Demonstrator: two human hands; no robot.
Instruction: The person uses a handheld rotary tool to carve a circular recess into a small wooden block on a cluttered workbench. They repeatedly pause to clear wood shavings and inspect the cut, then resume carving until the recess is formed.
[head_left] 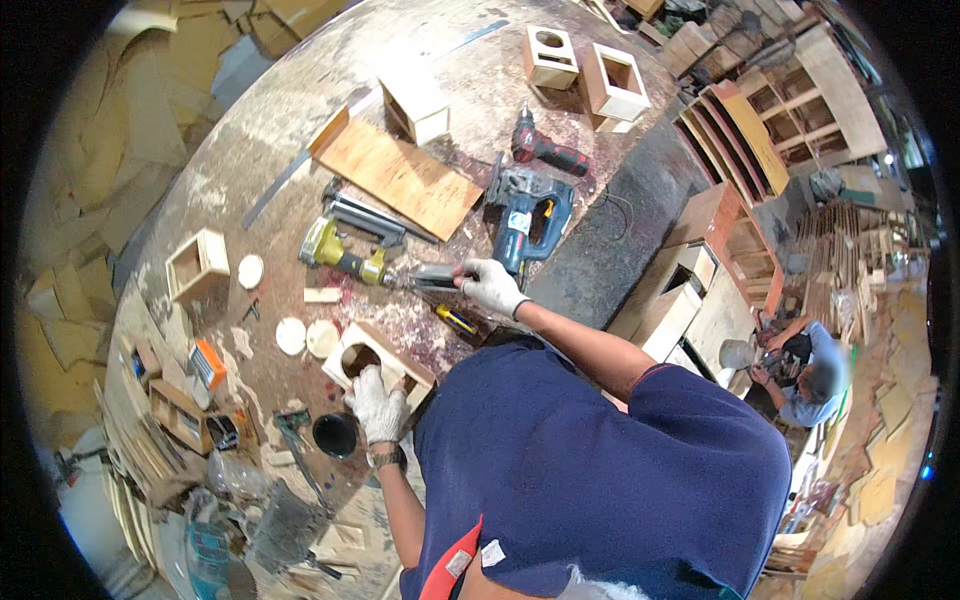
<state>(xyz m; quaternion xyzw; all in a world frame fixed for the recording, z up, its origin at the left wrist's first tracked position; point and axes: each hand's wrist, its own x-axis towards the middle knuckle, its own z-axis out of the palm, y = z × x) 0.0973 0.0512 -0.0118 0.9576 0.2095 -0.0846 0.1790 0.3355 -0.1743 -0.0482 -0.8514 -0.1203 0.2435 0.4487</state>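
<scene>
My left hand (378, 402), in a white glove, grips a small pale wooden box (400, 352) at its round hole. My right hand (490, 285), also gloved, pinches a grey metal object (430, 273) whose shape is unclear, beside a yellow-green nail gun (340, 255). A yellow-handled screwdriver (455, 318) lies below that hand. A blue jigsaw (530, 220) is beyond it. Round wooden discs (291, 336) lie beside the box, and a black cup (334, 435) stands near my left wrist.
A plywood board (395, 175), red drill (550, 152), small boxes (198, 260) and hand tools cover the worn workbench (245, 150). Wooden cabinets (680, 290) stand at the right, where another person (810, 390) works. Cardboard sheets (80, 260) lie beyond the left edge.
</scene>
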